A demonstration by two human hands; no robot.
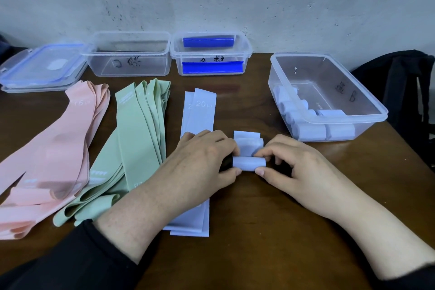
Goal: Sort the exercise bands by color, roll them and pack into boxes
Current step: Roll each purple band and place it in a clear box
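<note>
Both hands grip one lavender band roll (249,164) at table centre. Left hand (207,160) pinches the roll's left end between thumb and curled fingers; right hand (297,165) pinches the right end the same way, thumb at the near edge, fingertips over the top. The roll lies sideways on the table (270,231), with the unrolled tail of the same band (247,139) extending toward 12 o'clock, just past the fingers.

At 9 o'clock from the roll, partly under the left hand and forearm, a flat stack of lavender bands (199,113) lies lengthwise; the top one is marked "20 LB". Farther toward 9 o'clock lies a fanned pile of green bands (138,139), then a fanned pile of pink bands (61,148), one marked "15 LB".

At 2 o'clock from the roll, an open clear box (367,110) holds several finished lavender rolls (306,130) packed along its near and left walls.

At 12 o'clock, against the wall, stands a clear box (210,54) with blue clip strips. At 11 o'clock stands a second clear box (129,54); no bands are visible in it. At 10 o'clock, a stack of clear lids with blue trim (42,67) rests on the table.

A black bag (400,87) sits at 3 o'clock, beyond the table edge.
</note>
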